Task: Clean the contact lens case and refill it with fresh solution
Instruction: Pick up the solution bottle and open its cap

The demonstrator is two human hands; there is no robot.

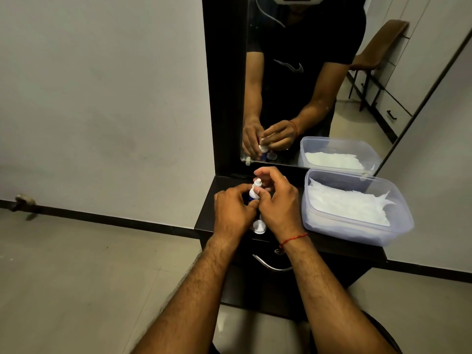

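Left hand (233, 208): closed round the blue body of the bottle, fingers wrapped from the left, thumb toward the right hand.
Bottle (254, 192): upright between the two hands, white neck and nozzle showing above the left hand's grip.
Right hand (277, 200): thumb and fingers curled at the bottle's white top; whether a cap sits under the fingers, cannot tell. Red thread (293, 238) on this wrist.
Case (259, 226): small clear-white round piece on the dark shelf (332, 245), just below the hands, in the gap between the wrists; partly hidden, open or shut cannot tell.
Handle (270, 264): metal, under the shelf, below the right wrist.
Tub (357, 208): clear plastic, right of the right hand, near but apart; white tissue (347, 205) inside.
Mirror (319, 72): beyond the hands, reflecting both.
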